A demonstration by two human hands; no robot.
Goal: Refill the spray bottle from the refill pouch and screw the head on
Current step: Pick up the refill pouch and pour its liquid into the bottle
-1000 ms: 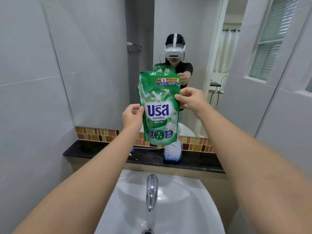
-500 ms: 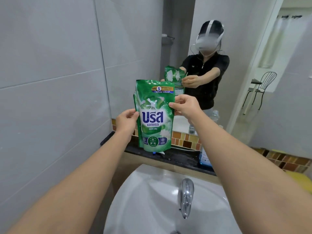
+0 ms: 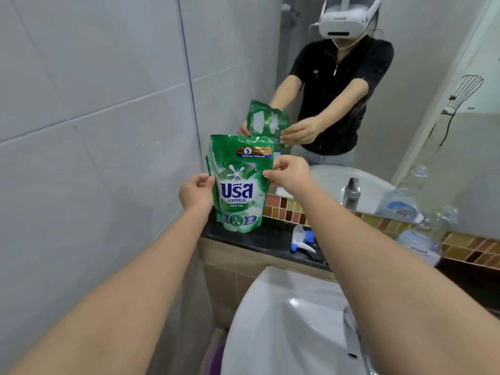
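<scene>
Refill pouch (image 3: 239, 182): green, upright above black ledge (image 3: 243, 239), pinched at its side edges by left hand (image 3: 196, 193) and right hand (image 3: 288, 175). Spray head (image 3: 301, 239): lay on ledge, partly behind right forearm. Spray bottle (image 3: 422, 234): clear, blurred. Basin (image 3: 284, 320): cropped.

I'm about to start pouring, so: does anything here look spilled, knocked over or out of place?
No spill shows. The spray head lies on its side on the dark ledge, off the clear bottle, as refilling requires. Both hands, left and right, pinch the upright green pouch.
</scene>
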